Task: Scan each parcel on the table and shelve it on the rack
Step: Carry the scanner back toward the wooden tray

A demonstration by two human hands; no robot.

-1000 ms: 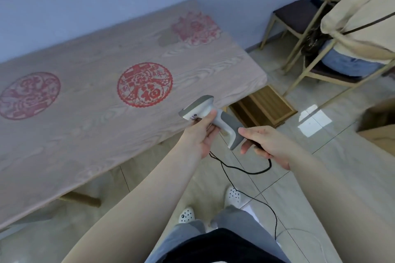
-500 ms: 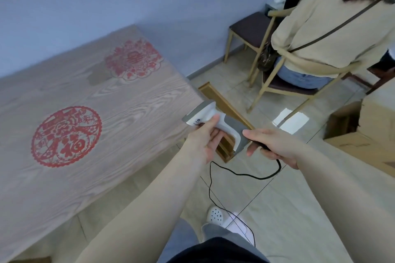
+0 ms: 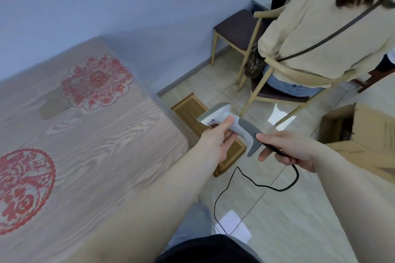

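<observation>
Both hands grip the scanner [image 3: 229, 129]: left hand [image 3: 215, 145] pinches its head, right hand [image 3: 288, 149] its cabled handle; light, rigid plastic, I judge.

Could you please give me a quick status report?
Left hand grips scanner head; right hand holds its cable. No parcel in view on table. Nothing blocking.

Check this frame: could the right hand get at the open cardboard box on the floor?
Probably not yet: the right hand grips the scanner base and cable, so it's occupied. The cardboard box lies to its right, nothing between them.
</observation>
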